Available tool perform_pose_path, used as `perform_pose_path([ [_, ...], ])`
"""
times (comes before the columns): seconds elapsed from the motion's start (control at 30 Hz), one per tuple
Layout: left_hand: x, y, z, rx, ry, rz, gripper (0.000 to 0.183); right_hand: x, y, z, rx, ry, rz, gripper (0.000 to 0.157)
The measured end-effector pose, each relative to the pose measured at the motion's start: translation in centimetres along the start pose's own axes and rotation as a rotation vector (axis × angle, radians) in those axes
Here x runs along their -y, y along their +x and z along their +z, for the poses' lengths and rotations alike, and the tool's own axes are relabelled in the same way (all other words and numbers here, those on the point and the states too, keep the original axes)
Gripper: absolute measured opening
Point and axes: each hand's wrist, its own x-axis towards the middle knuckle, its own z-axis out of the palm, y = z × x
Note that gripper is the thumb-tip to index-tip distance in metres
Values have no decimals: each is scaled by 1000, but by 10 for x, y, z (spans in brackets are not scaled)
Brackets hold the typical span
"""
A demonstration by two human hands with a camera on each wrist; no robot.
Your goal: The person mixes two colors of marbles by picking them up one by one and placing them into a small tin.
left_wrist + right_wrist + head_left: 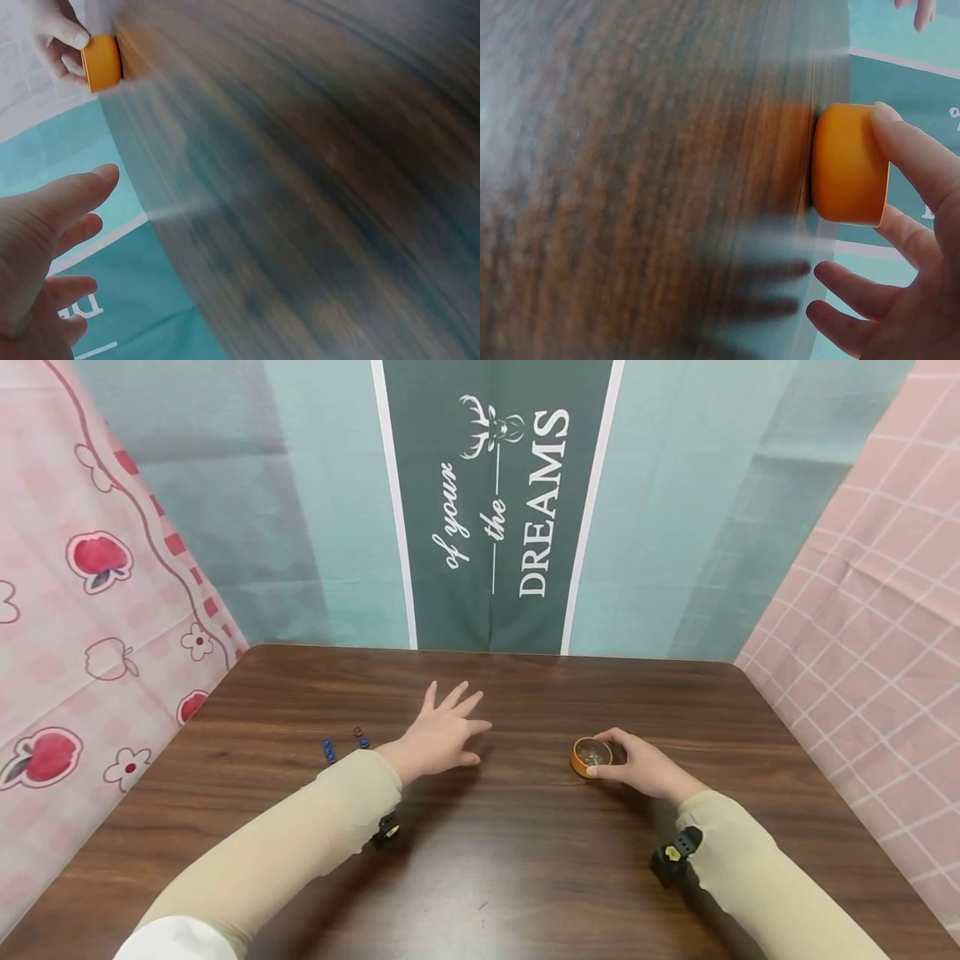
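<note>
Plainly, the right hand point(645, 770) pinches the cup point(589, 755), upright on the table point(510, 860), its inside unclear. The left hand point(437, 740) hovers splayed near blue bits point(330, 757) too tiny to identify; between them the table runs to its far edge point(491, 652).

We see an orange bowl point(851, 165), small blue pieces point(331, 757), cream sleeves point(300, 827) and a brown table point(525, 868) streaked with darker wood grain. The pale teal curtain point(652, 510) carries a dark green band point(480, 622) with white edges, white lettering and a white deer. We notice one pink cloth point(157, 635) with red apples and outlined flowers, and another pink cloth point(847, 602) with white grid lines.
</note>
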Motion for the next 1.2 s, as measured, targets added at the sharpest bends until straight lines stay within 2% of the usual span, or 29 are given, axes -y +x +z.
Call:
perform_pose_path([
  [0.33, 33, -27, -11, -34, -26, -50, 55, 3, 2, -6, 12, -8, 1, 64],
  [0.6, 61, -55, -19, -77, 80, -63, 57, 6, 1, -10, 26, 1, 11, 64],
  [0.93, 97, -80, -24, -46, 101, -162, 48, 8, -1, -16, 41, 0, 37, 66],
  [1.2, 117, -89, -20, -32, 150, -195, 33, 10, -2, -19, 46, 6, 35, 64],
])
